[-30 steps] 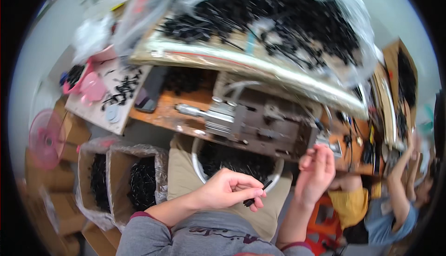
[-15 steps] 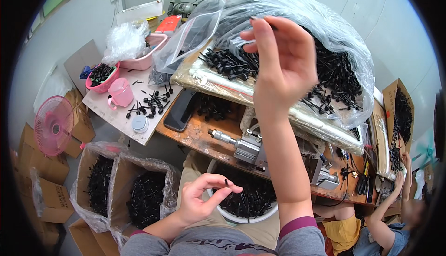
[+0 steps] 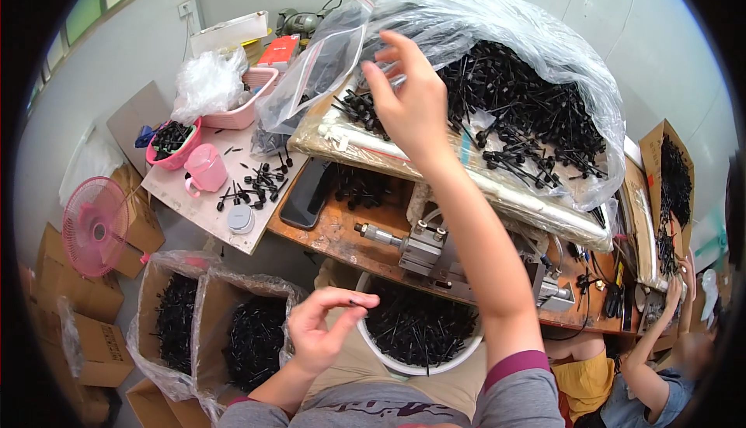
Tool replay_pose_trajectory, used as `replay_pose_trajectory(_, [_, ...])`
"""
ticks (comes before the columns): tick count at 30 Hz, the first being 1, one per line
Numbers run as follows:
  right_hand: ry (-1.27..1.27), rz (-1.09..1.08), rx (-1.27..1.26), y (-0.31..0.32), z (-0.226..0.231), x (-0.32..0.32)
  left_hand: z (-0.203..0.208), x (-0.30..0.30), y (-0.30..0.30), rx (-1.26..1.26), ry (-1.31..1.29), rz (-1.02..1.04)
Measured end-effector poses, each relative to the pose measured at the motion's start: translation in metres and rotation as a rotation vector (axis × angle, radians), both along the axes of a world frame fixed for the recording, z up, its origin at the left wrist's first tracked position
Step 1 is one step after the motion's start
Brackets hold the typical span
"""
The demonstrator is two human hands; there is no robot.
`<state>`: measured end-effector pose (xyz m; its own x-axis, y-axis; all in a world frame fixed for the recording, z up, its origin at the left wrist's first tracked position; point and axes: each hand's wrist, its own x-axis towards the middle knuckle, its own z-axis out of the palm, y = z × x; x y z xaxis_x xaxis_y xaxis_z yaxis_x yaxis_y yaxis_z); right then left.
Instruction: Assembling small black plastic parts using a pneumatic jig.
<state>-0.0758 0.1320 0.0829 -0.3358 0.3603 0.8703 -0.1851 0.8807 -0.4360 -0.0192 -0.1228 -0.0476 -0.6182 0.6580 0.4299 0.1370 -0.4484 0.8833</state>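
Above the white bucket point(image 3: 472, 350) on the floor, my left hand point(image 3: 315, 333) pinches a small dark piece point(image 3: 353, 304) between thumb and fingertips; its exact kind is too small to tell. The bucket is heaped with black thin-stemmed parts. My right hand point(image 3: 412, 106) is raised over the bench, thumb and fingers apart, and nothing shows between them. It hovers in front of a large clear plastic bag point(image 3: 497, 8) that lies open, spilling black stemmed pieces with thick heads point(image 3: 536, 102). Below my right forearm sits a metal clamping fixture point(image 3: 427, 249) on the wooden bench.
A phone point(image 3: 305, 195) lies on the bench. Left of it, a side table point(image 3: 167, 191) bears a pink mug point(image 3: 206, 168), baskets and loose black parts. Two lined cartons point(image 3: 194, 327) and a pink fan point(image 3: 96, 226) stand at left. Another person point(image 3: 649, 381) works at far right.
My right hand has moved left and slightly down; the dark piece seen at its fingertips no longer shows. My left hand has shifted a little left, still pinching. The view has tilted slightly.
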Motion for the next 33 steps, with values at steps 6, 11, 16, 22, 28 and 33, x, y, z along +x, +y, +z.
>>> replay_pose_trajectory(6, [-0.45, 0.452, -0.432, -0.049, -0.046, 0.153, 0.0, 0.002, 0.019, -0.097, -0.112, 0.041])
replay_pose_trajectory(11, [-0.442, 0.358, -0.342, -0.067, -0.079, 0.232, 0.007, 0.031, 0.066, -0.128, 0.457, -0.045])
replay_pose_trajectory(16, [-0.372, 0.095, -0.556, -0.064, -0.078, 0.294, 0.014, 0.064, 0.097, 0.022, 0.633, -0.139])
replay_pose_trajectory(22, [0.207, -0.556, -0.473, 0.041, -0.061, 0.379, 0.006, 0.072, 0.099, 0.089, 0.634, -0.269])
replay_pose_trajectory(28, [-0.129, -0.937, -0.184, 0.139, -0.077, 0.401, -0.015, 0.085, 0.087, 0.082, 0.645, -0.392])
replay_pose_trajectory(33, [-0.261, -1.118, 0.113, 0.136, -0.066, 0.394, -0.023, 0.068, 0.074, 0.076, 0.703, -0.363])
